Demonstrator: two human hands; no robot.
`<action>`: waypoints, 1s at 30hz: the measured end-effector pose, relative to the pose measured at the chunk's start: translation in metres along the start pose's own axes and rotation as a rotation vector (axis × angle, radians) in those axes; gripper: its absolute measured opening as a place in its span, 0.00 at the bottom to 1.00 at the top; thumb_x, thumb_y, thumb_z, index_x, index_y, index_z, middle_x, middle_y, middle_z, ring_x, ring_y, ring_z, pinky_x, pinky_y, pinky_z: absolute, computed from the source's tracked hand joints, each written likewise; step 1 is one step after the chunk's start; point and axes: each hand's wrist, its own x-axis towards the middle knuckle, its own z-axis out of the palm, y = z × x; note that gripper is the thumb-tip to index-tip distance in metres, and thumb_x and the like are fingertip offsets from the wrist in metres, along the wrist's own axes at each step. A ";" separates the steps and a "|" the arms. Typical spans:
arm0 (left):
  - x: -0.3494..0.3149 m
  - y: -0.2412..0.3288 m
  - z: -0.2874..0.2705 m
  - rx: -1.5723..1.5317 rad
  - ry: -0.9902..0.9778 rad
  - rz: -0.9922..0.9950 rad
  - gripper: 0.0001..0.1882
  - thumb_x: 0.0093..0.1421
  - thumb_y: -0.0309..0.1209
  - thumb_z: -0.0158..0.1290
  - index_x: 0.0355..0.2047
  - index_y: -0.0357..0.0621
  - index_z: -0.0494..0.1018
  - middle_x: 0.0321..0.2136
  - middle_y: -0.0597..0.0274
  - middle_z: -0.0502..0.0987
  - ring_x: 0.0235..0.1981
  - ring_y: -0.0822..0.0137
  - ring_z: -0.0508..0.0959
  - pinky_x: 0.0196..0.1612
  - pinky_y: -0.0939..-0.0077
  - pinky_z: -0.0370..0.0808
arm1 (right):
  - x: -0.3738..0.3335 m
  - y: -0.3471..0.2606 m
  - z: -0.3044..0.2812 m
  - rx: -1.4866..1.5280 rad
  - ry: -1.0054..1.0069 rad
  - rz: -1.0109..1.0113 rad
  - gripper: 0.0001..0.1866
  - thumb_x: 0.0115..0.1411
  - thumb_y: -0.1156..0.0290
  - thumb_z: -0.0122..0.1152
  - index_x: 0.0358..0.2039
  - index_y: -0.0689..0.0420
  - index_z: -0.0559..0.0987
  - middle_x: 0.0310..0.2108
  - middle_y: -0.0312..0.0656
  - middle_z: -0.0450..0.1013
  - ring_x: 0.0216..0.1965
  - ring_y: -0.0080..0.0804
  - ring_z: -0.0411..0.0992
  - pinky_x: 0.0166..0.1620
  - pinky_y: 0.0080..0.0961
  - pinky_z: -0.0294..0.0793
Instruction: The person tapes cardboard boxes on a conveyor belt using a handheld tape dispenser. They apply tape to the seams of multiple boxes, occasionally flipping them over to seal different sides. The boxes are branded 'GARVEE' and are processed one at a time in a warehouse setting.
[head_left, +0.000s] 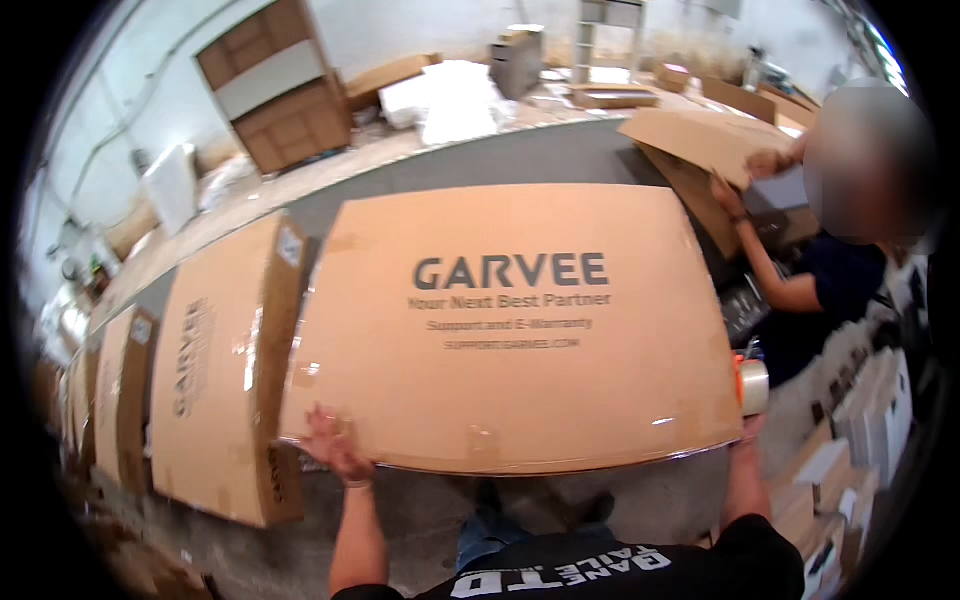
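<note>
A large flat brown cardboard box (510, 390) lies before me, with dark printing on its top and shiny clear tape along its edges. My left hand (335, 445) rests against its near left corner, fingers spread and touching the cardboard. At the near right corner, my right hand (748, 430) is partly hidden by the box edge. An orange tape dispenser (752, 385) with a roll of clear tape stands out just above that hand, which appears closed on it; the fingers themselves are mostly hidden.
Similar taped boxes (220, 370) stand in a row on the left, on the grey conveyor or bench (400, 180). At the right, a co-worker (830, 270) handles an open carton's flap (700, 140). Stacked boards (865, 410) stand at the lower right. White foam (455, 100) lies beyond.
</note>
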 end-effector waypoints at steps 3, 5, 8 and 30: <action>0.064 -0.086 0.020 0.013 -0.118 0.063 0.26 0.75 0.41 0.35 0.54 0.34 0.77 0.60 0.48 0.75 0.67 0.52 0.68 0.73 0.48 0.48 | -0.102 0.041 0.103 0.136 -0.066 -0.041 0.27 0.71 0.52 0.47 0.65 0.53 0.70 0.64 0.43 0.69 0.64 0.40 0.69 0.68 0.45 0.68; 0.124 -0.207 0.027 -0.363 -0.264 -0.095 0.24 0.75 0.40 0.39 0.54 0.33 0.77 0.59 0.50 0.76 0.66 0.51 0.70 0.69 0.53 0.59 | -0.157 0.094 0.175 0.302 -0.061 -0.015 0.24 0.71 0.60 0.50 0.64 0.51 0.70 0.65 0.39 0.68 0.67 0.37 0.65 0.70 0.44 0.65; 0.227 -0.246 0.069 0.816 -0.701 0.228 0.27 0.74 0.43 0.41 0.62 0.35 0.70 0.63 0.45 0.72 0.66 0.47 0.69 0.68 0.59 0.64 | -0.243 0.156 0.171 0.337 0.280 0.064 0.25 0.66 0.50 0.54 0.58 0.50 0.76 0.56 0.43 0.74 0.56 0.40 0.72 0.56 0.43 0.74; 0.037 0.472 0.445 -0.223 -1.137 0.617 0.46 0.54 0.55 0.65 0.64 0.37 0.67 0.61 0.42 0.72 0.64 0.44 0.69 0.67 0.55 0.67 | -0.378 0.058 0.098 0.347 0.386 0.315 0.31 0.63 0.71 0.50 0.68 0.57 0.64 0.66 0.47 0.67 0.65 0.39 0.69 0.68 0.39 0.67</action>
